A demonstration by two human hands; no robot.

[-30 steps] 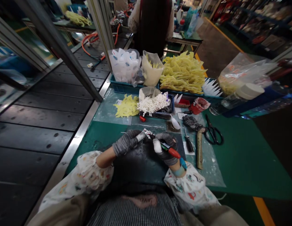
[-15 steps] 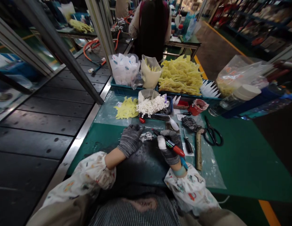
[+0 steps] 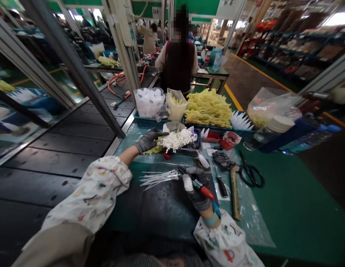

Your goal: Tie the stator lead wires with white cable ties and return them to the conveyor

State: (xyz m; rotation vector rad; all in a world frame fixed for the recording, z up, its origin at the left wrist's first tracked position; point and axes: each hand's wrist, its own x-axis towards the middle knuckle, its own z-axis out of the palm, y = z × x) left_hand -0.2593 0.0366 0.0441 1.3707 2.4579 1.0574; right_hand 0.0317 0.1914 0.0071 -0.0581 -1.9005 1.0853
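Observation:
My left hand (image 3: 147, 141), in a grey knit glove, reaches over the flat yellow pieces (image 3: 155, 150). Its fingers are stretched out, the tips by the heap of white-tipped sticks (image 3: 176, 139); whether they touch it is not clear. My right hand (image 3: 199, 189), gloved with a white wrap on one finger, is closed around a red-and-black marker pen (image 3: 206, 192). A blue object (image 3: 216, 208) sticks out below that hand. Beside the pen's dark tip, a loose bunch of thin white sticks (image 3: 158, 178) with shiny ends lies on the dark mat (image 3: 164, 211).
To the right lie a hammer (image 3: 235, 194), a screwdriver (image 3: 222, 187) and black scissors (image 3: 250, 172). Behind them stand a red pot (image 3: 229, 141) and a clear bottle (image 3: 268, 129). A yellow pile (image 3: 208, 107) fills the back tray. A co-worker (image 3: 179, 63) is ahead.
My left hand has left the bunch of thin sticks and moved forward to the yellow pieces. My right hand keeps the pen near the sticks. The camera view has tilted up.

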